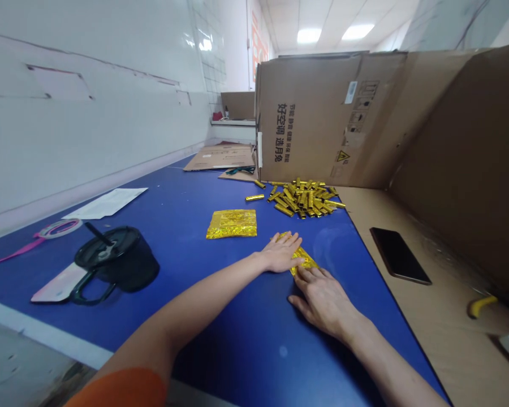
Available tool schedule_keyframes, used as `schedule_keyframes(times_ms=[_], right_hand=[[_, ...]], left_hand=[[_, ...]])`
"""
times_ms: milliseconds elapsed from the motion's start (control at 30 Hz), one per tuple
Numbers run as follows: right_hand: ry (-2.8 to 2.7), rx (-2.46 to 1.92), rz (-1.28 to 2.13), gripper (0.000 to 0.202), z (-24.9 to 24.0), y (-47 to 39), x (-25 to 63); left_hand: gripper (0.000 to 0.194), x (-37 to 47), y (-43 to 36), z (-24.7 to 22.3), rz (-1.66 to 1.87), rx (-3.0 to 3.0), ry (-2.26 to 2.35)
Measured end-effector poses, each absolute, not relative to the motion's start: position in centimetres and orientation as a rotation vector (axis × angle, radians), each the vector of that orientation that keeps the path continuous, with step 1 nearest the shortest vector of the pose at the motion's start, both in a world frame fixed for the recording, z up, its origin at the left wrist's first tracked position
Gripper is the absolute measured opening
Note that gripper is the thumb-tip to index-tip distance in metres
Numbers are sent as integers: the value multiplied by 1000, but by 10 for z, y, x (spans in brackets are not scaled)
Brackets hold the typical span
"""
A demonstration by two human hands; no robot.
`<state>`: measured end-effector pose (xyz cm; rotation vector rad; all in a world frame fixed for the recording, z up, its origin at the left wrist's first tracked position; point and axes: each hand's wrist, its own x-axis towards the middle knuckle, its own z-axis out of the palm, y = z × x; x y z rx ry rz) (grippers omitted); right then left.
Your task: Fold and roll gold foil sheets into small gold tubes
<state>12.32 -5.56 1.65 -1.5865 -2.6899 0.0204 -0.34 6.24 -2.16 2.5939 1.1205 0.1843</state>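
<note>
My left hand (282,252) lies flat with fingers stretched over a shiny gold foil sheet (306,261) on the blue table. At the sheet's near right edge, my right hand (322,297) rests its fingertips on the foil, with its thumb apart on the tabletop. Both hands cover much of this sheet. Left of them is a flat stack of gold foil sheets (232,223). Beyond the hands sits a heap of small rolled gold foil tubes (305,198), and one single tube (254,198) lies to the left of that heap.
The blue table (237,305) runs along a white wall. A black lidded mug (123,260), a tape roll (60,228) and a paper sheet (106,203) are at left. A large cardboard box (314,118) stands behind the heap. At right are a phone (398,254) and a banana (481,305).
</note>
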Motion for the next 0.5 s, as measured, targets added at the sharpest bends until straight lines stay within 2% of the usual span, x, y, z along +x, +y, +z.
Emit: schedule_keyframes(times_ms=[267, 500], right_hand=[[-2681, -1541, 81, 37, 16, -55, 124], [-2656, -1399, 300, 31, 18, -51, 137]], left_hand=[[60, -10, 86, -17, 445, 2317, 1642], [55, -30, 102, -2, 328, 2197, 1542]])
